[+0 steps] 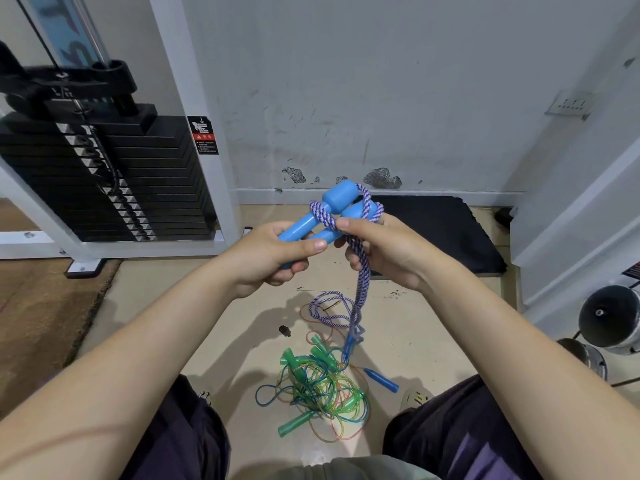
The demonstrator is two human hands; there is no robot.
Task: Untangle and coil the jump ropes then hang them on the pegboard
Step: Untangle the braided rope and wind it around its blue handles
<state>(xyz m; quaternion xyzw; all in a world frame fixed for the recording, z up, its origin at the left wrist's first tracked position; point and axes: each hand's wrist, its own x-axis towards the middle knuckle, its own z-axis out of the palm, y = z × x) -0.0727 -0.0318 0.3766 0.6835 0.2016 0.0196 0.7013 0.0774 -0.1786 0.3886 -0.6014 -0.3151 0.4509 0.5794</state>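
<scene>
While the purple-and-white braided jump rope point(360, 268) hangs down in the middle, its two fat blue plastic handles point(325, 216) are held side by side up in the air. A bit of this rope is wrapped around the handles near their thick ends. The left hand point(273, 258) grips the thin ends of both handles, with the thumb on top. The right hand point(384, 251) pinches the rope right beside the handles, and more rope runs down through its curled fingers. The loose end of the rope makes a loop on the pale floor point(415, 327) at about 6 o'clock from the hands.

Farther down at 6 o'clock, between the person's knees, lies a messy pile of thin see-through plastic jump ropes point(318, 386) in green, blue and pink, with green handles. A slim blue handle point(381, 379) lies just beside the pile at its 3 o'clock.

At 10 o'clock from the hands stands a black stack of gym weights point(104, 174) in a white frame. A black mat point(446, 230) lies by the wall at 2 o'clock. A shiny dumbbell point(609, 320) sits at 4 o'clock.
</scene>
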